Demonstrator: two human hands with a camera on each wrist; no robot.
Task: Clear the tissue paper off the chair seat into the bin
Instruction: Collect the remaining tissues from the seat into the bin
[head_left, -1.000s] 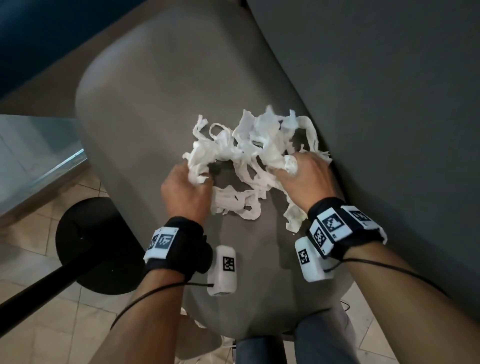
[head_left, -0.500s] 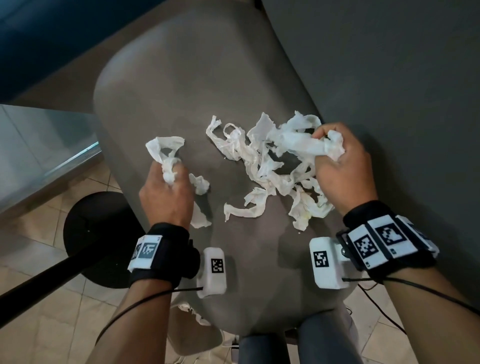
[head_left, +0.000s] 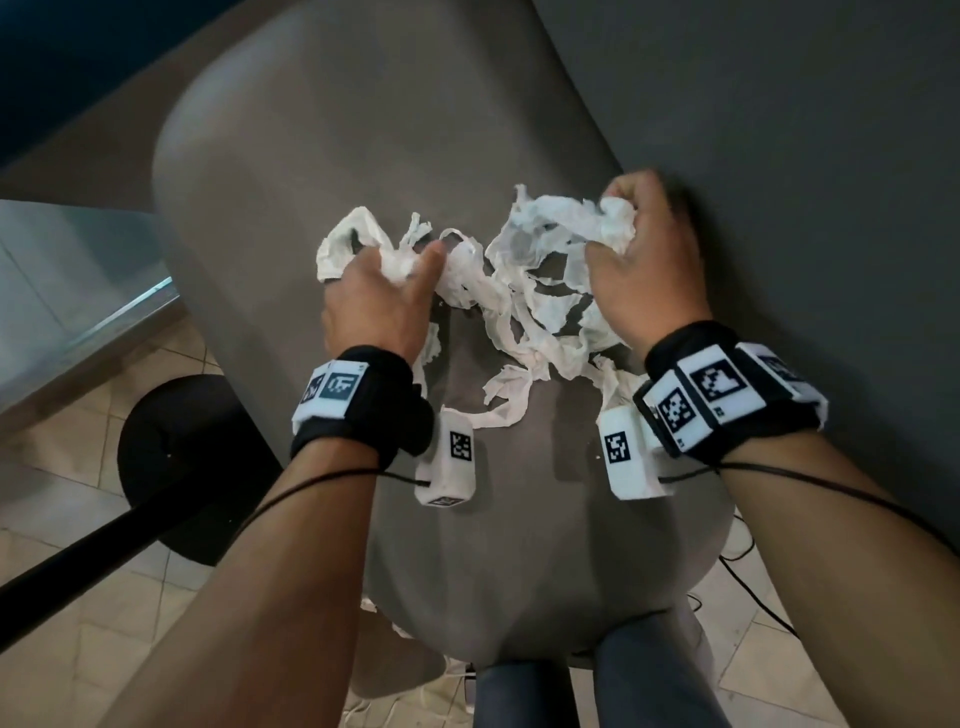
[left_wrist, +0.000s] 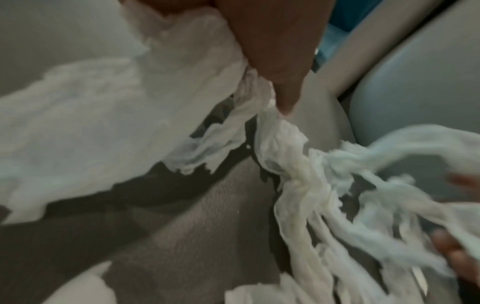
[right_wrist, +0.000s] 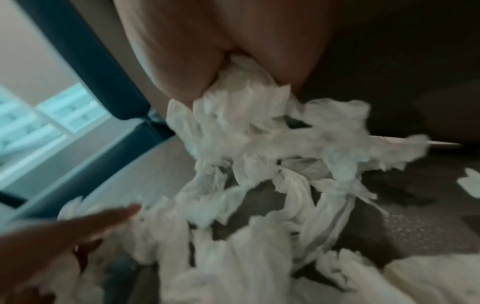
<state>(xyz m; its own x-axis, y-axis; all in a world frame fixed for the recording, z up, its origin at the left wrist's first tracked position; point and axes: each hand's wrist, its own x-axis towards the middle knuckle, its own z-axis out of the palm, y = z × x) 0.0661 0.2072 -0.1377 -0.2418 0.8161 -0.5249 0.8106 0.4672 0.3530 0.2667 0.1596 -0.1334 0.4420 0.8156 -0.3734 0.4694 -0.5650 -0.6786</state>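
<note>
Floor, far left: a black round base (head_left: 176, 467) with a dark pole running toward the camera. No bin in any view, so its direction from the chair cannot be told.

Chair seat (head_left: 322, 171), grey, fills the middle. The tissue paper (head_left: 524, 322) lies on it as one torn, tangled run of strips, its long axis going roughly left to right across the seat, with loose tails trailing toward the near edge.

Left hand (head_left: 379, 291) is at the left end of the run. Fingers are curled into a wad there and the thumb presses paper against them; a loop of tissue sticks out past the knuckles on the far left. The left wrist view shows one finger (left_wrist: 280, 61) pointing down into the strips, with paper bunched beside it.

Between the hands: strips lying flat on the seat, joined to both wads, held by neither hand directly. These are about as near to one hand as to the other.

Right hand (head_left: 639, 260) is at the right end, close to the dark chair back (head_left: 779, 156). Its fingers are closed tight round a crumpled wad; the right wrist view shows paper squeezed out between two fingers (right_wrist: 187, 61).

Judgement: the ungathered paper lies inward from both hands and slightly nearer the body, so the next move is a rake toward the centre. Thin strips may tear or drop.
</note>
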